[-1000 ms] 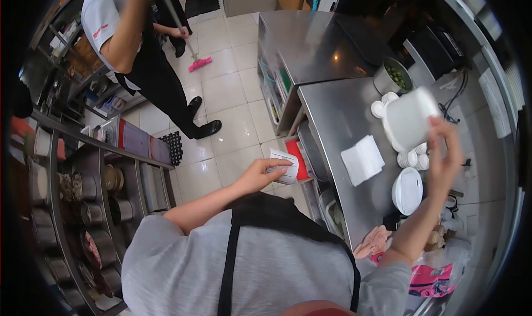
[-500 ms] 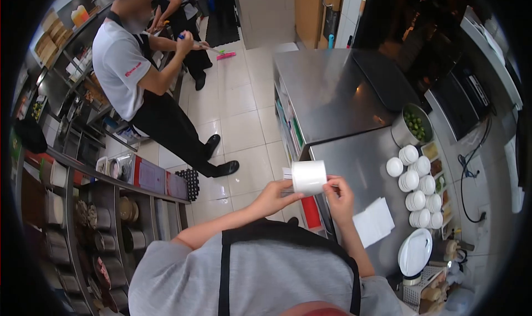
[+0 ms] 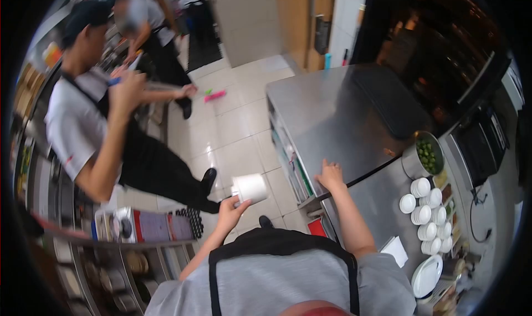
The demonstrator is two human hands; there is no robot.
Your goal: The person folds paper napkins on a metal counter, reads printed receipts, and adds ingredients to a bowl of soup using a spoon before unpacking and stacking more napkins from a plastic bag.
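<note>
Head view, as I read it on my remote feed: the left hand point(image 3: 229, 212) grasps a white container point(image 3: 252, 187), thumb against its side, over the tiled floor point(image 3: 238, 125) left of the counter point(image 3: 310, 108). Half a second earlier I see both hands on this container, close to the counter's edge; now the left alone supports it. The right hand point(image 3: 332, 177) is released, fingers partly extended, at the near corner of the counter's far section; whether it touches the steel I cannot tell.

Along the right side I note a metal pot point(image 3: 411, 162) of green pieces, stacks of small white dishes point(image 3: 424, 214), an oval white dish point(image 3: 426, 275) and folded white paper point(image 3: 394, 252), all resting as before. A dark tray point(image 3: 390, 105) lies on the far section.

At left, a co-worker point(image 3: 83, 122) in a dark cap appears larger in my view than earlier, hands on a long handle. A pink squeegee head point(image 3: 215, 96) rests on the floor beyond, near a second person point(image 3: 160, 50).
</note>
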